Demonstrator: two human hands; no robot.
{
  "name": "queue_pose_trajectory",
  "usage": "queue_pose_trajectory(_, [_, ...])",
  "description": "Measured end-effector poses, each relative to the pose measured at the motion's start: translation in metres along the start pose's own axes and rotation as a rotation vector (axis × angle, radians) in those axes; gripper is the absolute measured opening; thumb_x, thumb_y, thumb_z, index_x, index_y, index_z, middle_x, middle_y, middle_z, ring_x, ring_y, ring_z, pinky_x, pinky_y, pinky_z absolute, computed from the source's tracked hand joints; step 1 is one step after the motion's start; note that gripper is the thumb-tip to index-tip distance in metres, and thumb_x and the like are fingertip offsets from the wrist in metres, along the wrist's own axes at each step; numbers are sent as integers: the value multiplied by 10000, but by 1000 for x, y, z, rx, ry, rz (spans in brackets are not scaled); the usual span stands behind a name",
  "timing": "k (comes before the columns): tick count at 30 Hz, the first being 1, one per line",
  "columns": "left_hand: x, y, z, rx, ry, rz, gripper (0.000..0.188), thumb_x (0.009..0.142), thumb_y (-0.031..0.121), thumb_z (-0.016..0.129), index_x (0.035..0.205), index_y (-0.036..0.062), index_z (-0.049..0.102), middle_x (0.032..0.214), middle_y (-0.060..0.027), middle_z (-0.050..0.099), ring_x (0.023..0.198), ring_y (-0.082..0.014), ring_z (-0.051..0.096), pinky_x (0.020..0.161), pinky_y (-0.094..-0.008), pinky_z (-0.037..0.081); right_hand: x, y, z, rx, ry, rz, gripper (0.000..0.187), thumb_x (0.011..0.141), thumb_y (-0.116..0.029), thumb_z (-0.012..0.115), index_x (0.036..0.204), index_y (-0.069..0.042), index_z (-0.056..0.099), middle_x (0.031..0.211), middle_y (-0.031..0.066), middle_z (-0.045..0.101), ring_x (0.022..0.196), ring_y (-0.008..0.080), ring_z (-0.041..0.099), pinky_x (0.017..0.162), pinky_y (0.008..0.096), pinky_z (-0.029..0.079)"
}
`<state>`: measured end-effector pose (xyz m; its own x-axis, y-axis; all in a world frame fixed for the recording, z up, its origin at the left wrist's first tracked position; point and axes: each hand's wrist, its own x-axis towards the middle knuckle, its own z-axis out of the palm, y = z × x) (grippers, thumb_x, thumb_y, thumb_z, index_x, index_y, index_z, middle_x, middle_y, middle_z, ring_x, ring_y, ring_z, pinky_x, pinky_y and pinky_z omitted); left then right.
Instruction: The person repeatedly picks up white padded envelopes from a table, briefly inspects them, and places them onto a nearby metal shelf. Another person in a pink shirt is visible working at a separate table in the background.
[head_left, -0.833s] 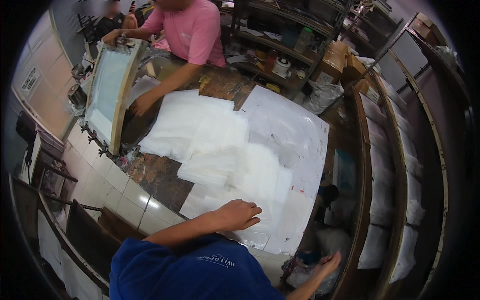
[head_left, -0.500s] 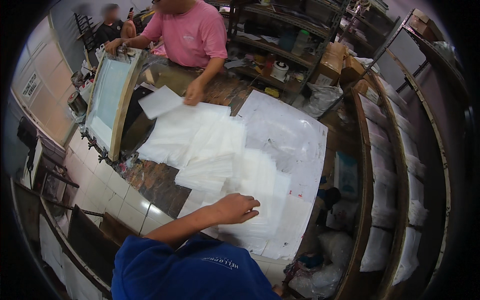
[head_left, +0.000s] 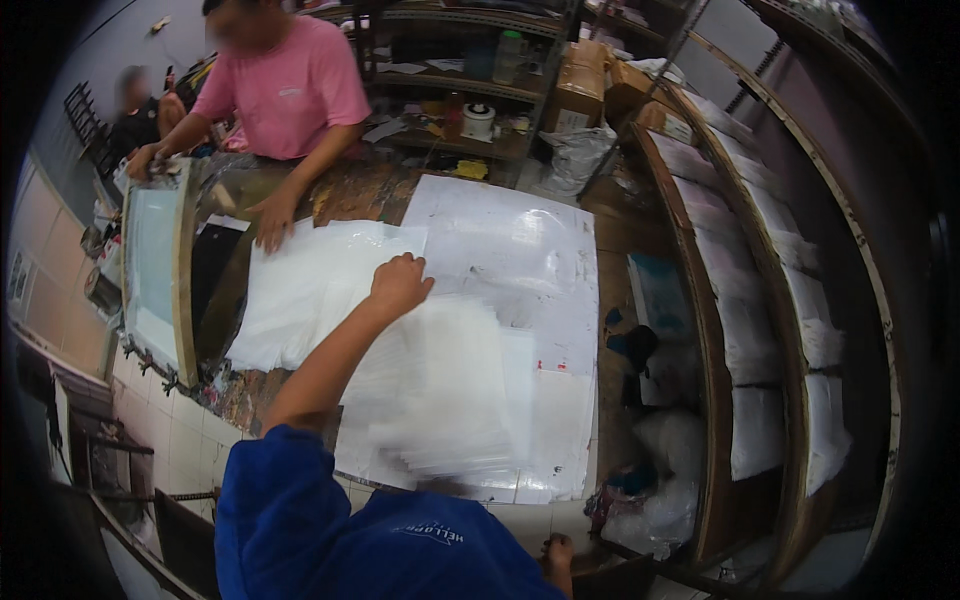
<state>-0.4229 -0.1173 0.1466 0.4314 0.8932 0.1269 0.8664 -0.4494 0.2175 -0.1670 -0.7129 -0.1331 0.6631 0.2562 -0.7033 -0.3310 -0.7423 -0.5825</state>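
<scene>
Thin, whitish translucent sheets (head_left: 450,370) lie in overlapping fanned piles across the work table, their near part smeared by motion. My left hand (head_left: 402,284) reaches over them, its fingers curled down at the far side of the near pile; what lies under the fingertips is hidden. Low at the right, beside my blue shirt, my right hand (head_left: 560,550) hangs with curled fingers, too small to show anything in it. Across the table a co-worker in pink rests one hand (head_left: 274,218) on the far sheets. The co-worker's other hand (head_left: 147,160) holds a tilted screen-printing frame (head_left: 184,270).
A large white board (head_left: 560,260) lies under the right part of the piles. Racks with stacked white packets (head_left: 755,430) stand at the right. Behind are metal shelves (head_left: 455,75) and cardboard boxes (head_left: 580,85). Clear plastic bags (head_left: 660,500) lie below the table's right side.
My left hand has moved forward and left over the sheets. The co-worker's hand has put down the lifted white sheet onto the far pile. My right hand has come into view; the view has shifted.
</scene>
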Motion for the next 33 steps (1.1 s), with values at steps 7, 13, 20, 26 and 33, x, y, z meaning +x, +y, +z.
queue_pose_trajectory(7, [84, -34, 86, 191, -286, -89, 251, 782, 215, 565, 947, 63, 678, 1016, -178, 654, 973, -319, 633, 831, -406, 510, -42, -46, 0, 247, 115, -19, 250, 917, -233, 540, 997, 3, 561, 753, 104, 595, 583, 171, 578, 493, 300, 474])
queue_pose_trajectory(13, [106, -61, 127, 127, -26, 246, 167, 771, 178, 586, 749, 15, 614, 759, -193, 634, 693, -374, 618, 622, -476, 490, -45, -93, -14, 230, 189, -244, 326, 949, -323, 492, 821, -38, 583, 676, 12, 530, 581, 97, 478, 545, 270, 428])
queue_pose_trajectory(20, [3, 167, 27, -396, -133, 758, 171, 852, 124, 537, 893, -33, 591, 717, -211, 588, 620, -345, 571, 583, -411, 455, -134, -306, -42, 180, 37, -779, 393, 926, -233, 543, 1273, -80, 439, 779, 71, 586, 675, 150, 551, 621, 313, 486])
queue_pose_trajectory(26, [-102, 273, -23, -751, -163, 992, 90, 849, 9, 527, 814, -69, 557, 569, -176, 513, 468, -240, 450, 475, -363, 372, -213, -386, -51, -200, 15, -1131, 479, 931, -314, 498, 1290, -11, 403, 909, 241, 623, 851, 374, 613, 740, 431, 466])
queue_pose_trajectory(33, [-177, 321, -68, -1001, -245, 1063, 74, 850, -17, 521, 822, -74, 559, 555, -130, 495, 469, -156, 388, 455, -322, 338, -242, -380, -94, -419, 177, -1121, 348, 890, -303, 484, 820, 2, 637, 793, 213, 651, 768, 379, 632, 689, 451, 490])
